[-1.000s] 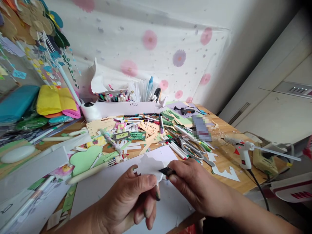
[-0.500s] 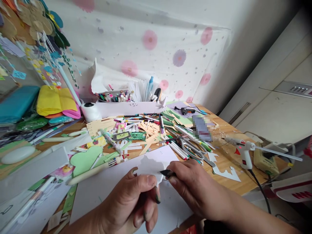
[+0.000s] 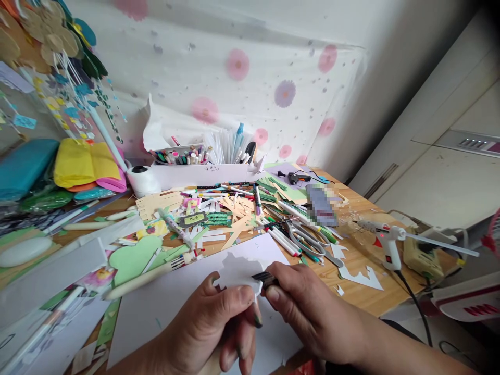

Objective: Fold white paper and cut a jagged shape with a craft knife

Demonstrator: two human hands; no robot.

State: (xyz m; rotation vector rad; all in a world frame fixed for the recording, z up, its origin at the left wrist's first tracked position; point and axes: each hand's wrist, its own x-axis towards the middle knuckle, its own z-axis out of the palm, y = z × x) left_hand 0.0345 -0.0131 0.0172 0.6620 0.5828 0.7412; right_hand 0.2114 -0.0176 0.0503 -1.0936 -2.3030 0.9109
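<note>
Currently, in the head view, the left hand [image 3: 207, 312] is pinching a jagged-edged white paper cutout [image 3: 238, 272] between thumb and fingers, the lower fingers curling loosely beneath. The right hand [image 3: 310, 307] is closing thumb and forefinger around a dark-bladed craft knife [image 3: 267, 280], whose tip is lying over the cutout's right side; whether it is touching the paper, I cannot tell. The cutout is sitting between both hands, above a large white sheet [image 3: 140, 312] on the wooden table [image 3: 361, 294]. Beyond the left hand, a green paper shape [image 3: 135, 256] is lying; well out past the right, a white glue gun [image 3: 391, 249] is resting.

Because the left thumb is staying close to the blade, careful work is probably calling for a pinch set farther back, short light strokes, the point facing away from skin, and fingers supporting the thin paper.
</note>
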